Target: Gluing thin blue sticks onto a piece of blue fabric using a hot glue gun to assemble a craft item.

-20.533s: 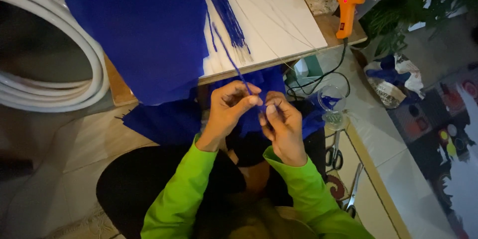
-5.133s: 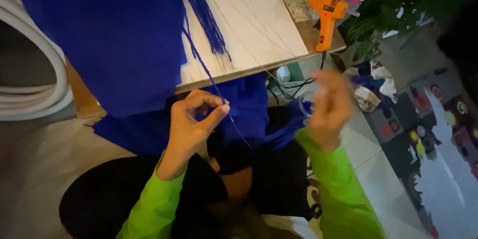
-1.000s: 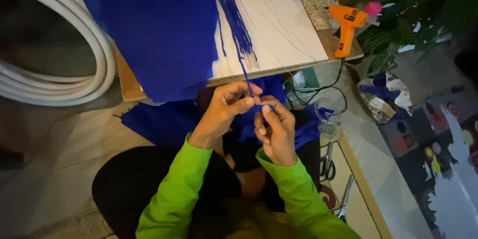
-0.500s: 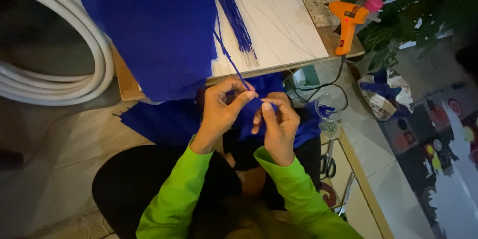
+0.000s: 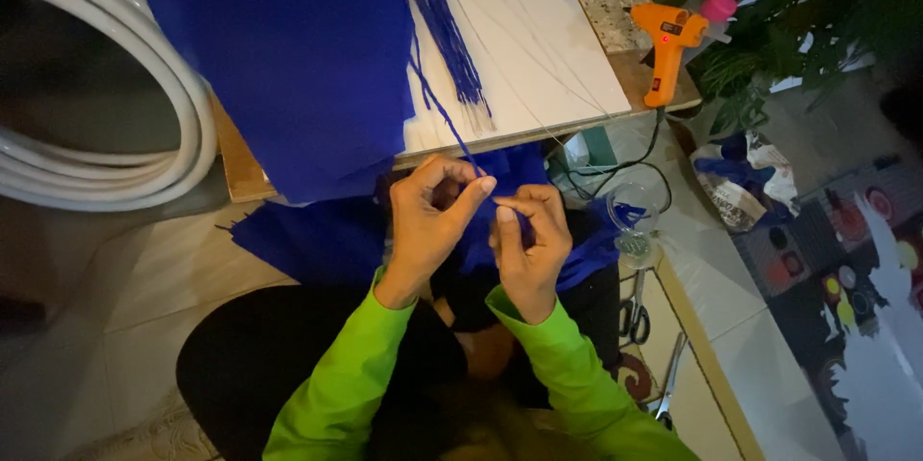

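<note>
- A small clear cup (image 5: 635, 221) is seen on the floor just right of the hands; something blue sits inside it, though what it is cannot be told.
- A crumpled bag (image 5: 735, 194) with blue scraps is seen further right, near the green plant (image 5: 817, 9).
- The left hand (image 5: 428, 221) is pinched shut, thumb and forefinger closed on a thin blue strand (image 5: 444, 120) that runs up to the surface.
- The right hand (image 5: 529, 245) is curled, its fingertips brought together against the same blue strand, just beside the left fingertips; the two hands are nearly touching.
- Both hands are held over blue felt (image 5: 336, 240) draped across the lap, just below the edge of the surface.
- Bright green sleeves (image 5: 336, 394) are worn on both arms.
- The surface is a white board (image 5: 538, 48) laid on a low wooden table (image 5: 236, 158), with a speckled stone strip at its far end.
- A large blue sheet (image 5: 288, 48) is spread over the left part of the board and hangs over its near edge.
- A bundle of cut blue strands (image 5: 447, 28) is laid beside the sheet, on the white board.
- An orange glue gun (image 5: 665, 48) is stood at the right corner of the surface, its black cord (image 5: 625, 168) trailing down to the floor.
- Scissors (image 5: 633, 312) are lying on the tiled floor to the right.
- Coiled white tubing (image 5: 125, 153) is seen at the left.
</note>
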